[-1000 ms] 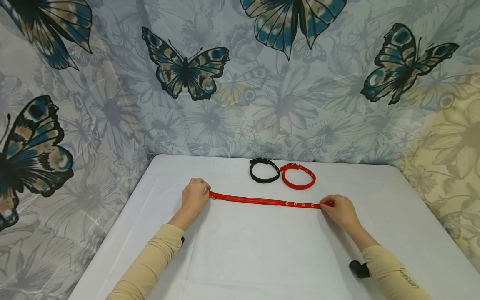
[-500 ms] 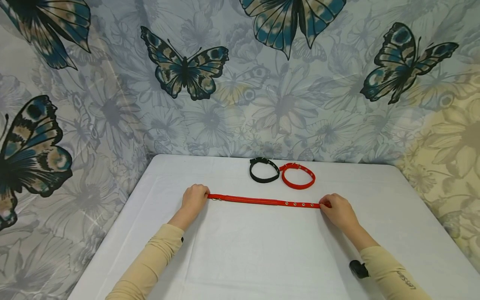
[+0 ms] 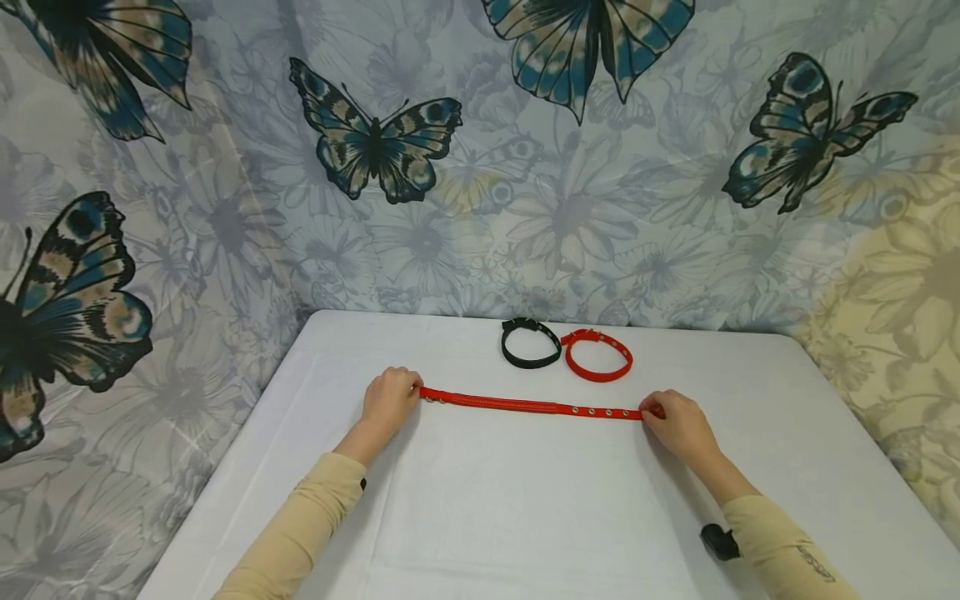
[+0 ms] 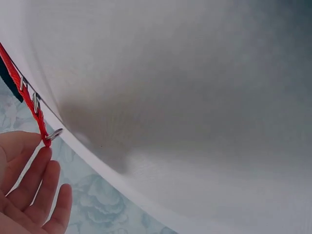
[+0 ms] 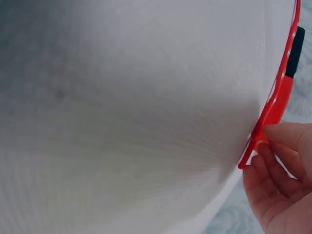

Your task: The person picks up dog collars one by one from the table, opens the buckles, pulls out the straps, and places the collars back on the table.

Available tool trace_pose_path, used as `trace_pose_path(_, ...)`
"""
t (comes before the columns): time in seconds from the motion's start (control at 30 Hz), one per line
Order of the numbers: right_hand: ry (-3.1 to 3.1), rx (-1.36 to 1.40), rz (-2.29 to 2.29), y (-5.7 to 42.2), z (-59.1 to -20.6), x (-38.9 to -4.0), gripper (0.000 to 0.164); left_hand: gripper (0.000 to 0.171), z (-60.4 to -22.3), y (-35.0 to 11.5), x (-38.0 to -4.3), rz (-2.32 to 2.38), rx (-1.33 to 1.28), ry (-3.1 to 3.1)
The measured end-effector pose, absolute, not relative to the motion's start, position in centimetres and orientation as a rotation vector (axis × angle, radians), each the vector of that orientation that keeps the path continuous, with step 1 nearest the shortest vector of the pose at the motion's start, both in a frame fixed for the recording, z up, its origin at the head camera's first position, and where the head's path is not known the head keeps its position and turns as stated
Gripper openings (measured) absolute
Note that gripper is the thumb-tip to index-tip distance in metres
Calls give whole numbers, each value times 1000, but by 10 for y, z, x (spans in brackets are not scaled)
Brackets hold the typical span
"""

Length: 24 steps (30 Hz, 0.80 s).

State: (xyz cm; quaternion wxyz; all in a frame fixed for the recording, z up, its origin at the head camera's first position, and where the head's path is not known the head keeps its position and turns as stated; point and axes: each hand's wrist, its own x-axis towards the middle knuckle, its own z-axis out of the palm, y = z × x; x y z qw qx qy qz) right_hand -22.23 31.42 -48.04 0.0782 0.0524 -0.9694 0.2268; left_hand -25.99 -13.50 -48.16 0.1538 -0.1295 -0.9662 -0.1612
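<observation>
A red collar [image 3: 517,405] with metal eyelets is stretched out nearly straight between my two hands, above the white table. My left hand [image 3: 390,398] pinches its buckle end between thumb and forefinger; metal rings and the buckle [image 4: 54,134] show in the left wrist view. With thumb and fingers my right hand [image 3: 678,421] pinches the eyelet end, whose tip [image 5: 246,158] pokes out past the fingers in the right wrist view. Behind the stretched strap lie a black collar [image 3: 531,363] and a second red collar [image 3: 598,377], each buckled into a loop.
The white-covered table [image 3: 510,508] has its far edge against a butterfly-patterned cloth backdrop [image 3: 465,250]. The two looped collars lie side by side near that far edge. A dark wrist device [image 3: 720,542] sits at my right sleeve.
My left hand has shifted slightly toward me, and its raised fingers have lowered by the buckle end. The right hand and the looped collars stay about where they were.
</observation>
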Motion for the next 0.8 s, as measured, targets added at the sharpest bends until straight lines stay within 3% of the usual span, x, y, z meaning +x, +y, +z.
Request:
trace_pose_path(0.33, -2786, 249, 656, 304, -475, -220, 7, 10, -481, -130, -255, -563, -452, -2589)
trace_pose_path(0.57, -2718, 250, 842, 289, -470, -220, 8, 10, -479, -122, -252, -987, -396, -2655)
trace_pose_path(0.8, -2789, -42, 1252, 267, -468, -225, 26, 10, -478, -107, -252, -1479, -261, -2626)
